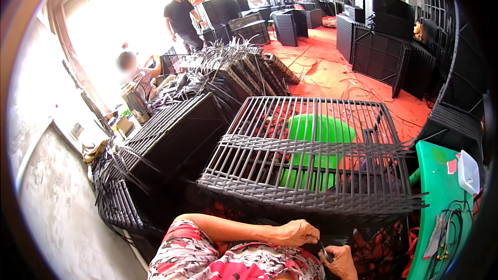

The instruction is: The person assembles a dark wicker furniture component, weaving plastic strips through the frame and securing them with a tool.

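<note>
In front of my lap lies a black wicker panel [290,194], its long slats crossed by two woven bands, one at mid-length and one along the near edge. Strip ends stick out at its right corner. My left hand [298,232] is closed in a pinch on a dark flat strip [326,253]. Just below and to the right, my right hand [340,263] curls round the lower part of that strip. Both hands are close together, apart from the panel. Bright green plastic [328,124] shows through the slats.
At right stands a green tabletop [428,192] with a white tray [468,172] and dark cords [448,228]. Another dark panel [171,140] and a heap of panels with loose strips [223,67] lie left. A person sits behind them; another stands farther back. Black stacks [381,54] flank the red floor covering [332,62].
</note>
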`<action>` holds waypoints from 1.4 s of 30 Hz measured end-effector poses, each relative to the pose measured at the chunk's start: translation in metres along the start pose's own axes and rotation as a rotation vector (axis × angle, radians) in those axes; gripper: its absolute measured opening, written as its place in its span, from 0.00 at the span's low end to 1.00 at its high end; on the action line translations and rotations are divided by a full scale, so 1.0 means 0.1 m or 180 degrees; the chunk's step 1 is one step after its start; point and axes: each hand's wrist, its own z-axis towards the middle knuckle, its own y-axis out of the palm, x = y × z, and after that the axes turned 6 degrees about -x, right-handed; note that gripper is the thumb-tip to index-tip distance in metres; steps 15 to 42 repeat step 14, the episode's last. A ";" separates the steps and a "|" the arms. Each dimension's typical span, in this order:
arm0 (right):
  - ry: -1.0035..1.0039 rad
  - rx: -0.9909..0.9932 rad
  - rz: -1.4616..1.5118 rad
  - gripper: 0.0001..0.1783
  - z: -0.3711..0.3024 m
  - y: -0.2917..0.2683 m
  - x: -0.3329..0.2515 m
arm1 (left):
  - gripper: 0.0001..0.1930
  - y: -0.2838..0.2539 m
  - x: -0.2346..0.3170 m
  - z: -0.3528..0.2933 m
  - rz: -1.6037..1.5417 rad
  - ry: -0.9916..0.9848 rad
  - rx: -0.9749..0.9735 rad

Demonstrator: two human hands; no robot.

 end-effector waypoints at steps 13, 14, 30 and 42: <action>0.0239 0.0024 -0.0292 0.07 -0.06 -0.04 0.00 | 0.07 0.04 -0.17 0.01 0.0357 -0.0204 -0.0251; 0.0209 -0.0023 -0.0287 0.08 -0.07 -0.05 0.02 | 0.08 0.04 -0.13 0.02 0.0364 -0.0283 -0.0257; 0.0209 -0.0023 -0.0287 0.08 -0.07 -0.05 0.02 | 0.08 0.04 -0.13 0.02 0.0364 -0.0283 -0.0257; 0.0209 -0.0023 -0.0287 0.08 -0.07 -0.05 0.02 | 0.08 0.04 -0.13 0.02 0.0364 -0.0283 -0.0257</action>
